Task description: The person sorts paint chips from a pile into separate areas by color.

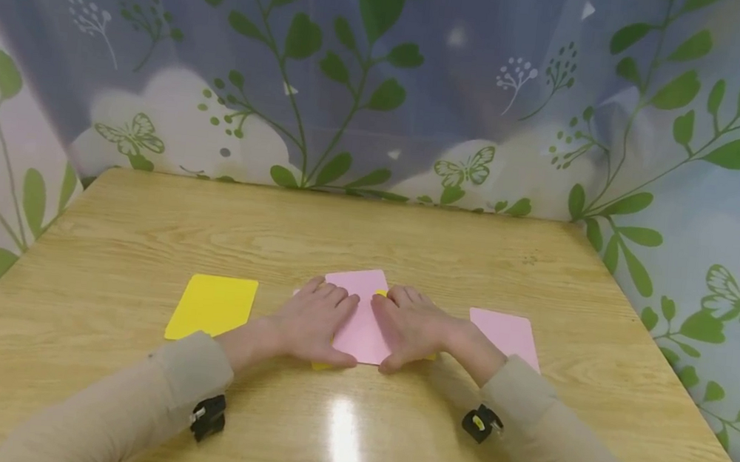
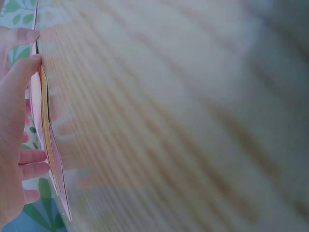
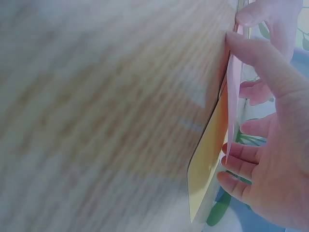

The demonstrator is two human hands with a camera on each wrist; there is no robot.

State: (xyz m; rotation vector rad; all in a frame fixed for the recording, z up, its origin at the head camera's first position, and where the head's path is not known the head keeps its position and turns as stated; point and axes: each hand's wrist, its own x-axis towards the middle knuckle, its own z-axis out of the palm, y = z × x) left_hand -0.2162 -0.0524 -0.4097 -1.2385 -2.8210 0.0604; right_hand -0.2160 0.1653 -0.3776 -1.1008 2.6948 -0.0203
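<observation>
Midway across the table, a pink card (image 1: 362, 323) lies over other pink and yellow cards. My left hand (image 1: 314, 324) rests on its left side, the thumb stretched along the near edge. A yellow corner (image 1: 322, 365) peeks out below that thumb. On the card's right side lies my right hand (image 1: 415, 328), thumb pointing inward near the other thumb. In the right wrist view, a yellow card (image 3: 207, 162) sticks out beneath the pink one, the right fingertips right at their edges. The left wrist view shows pink and yellow cards (image 2: 47, 108) layered beside the left fingers.
A separate yellow card (image 1: 215, 305) lies to the left, partly behind the left forearm. Another pink card (image 1: 506, 335) lies to the right, beyond the right wrist. The wooden table (image 1: 370, 231) meets a leaf-patterned curtain (image 1: 381, 113) at its back and sides.
</observation>
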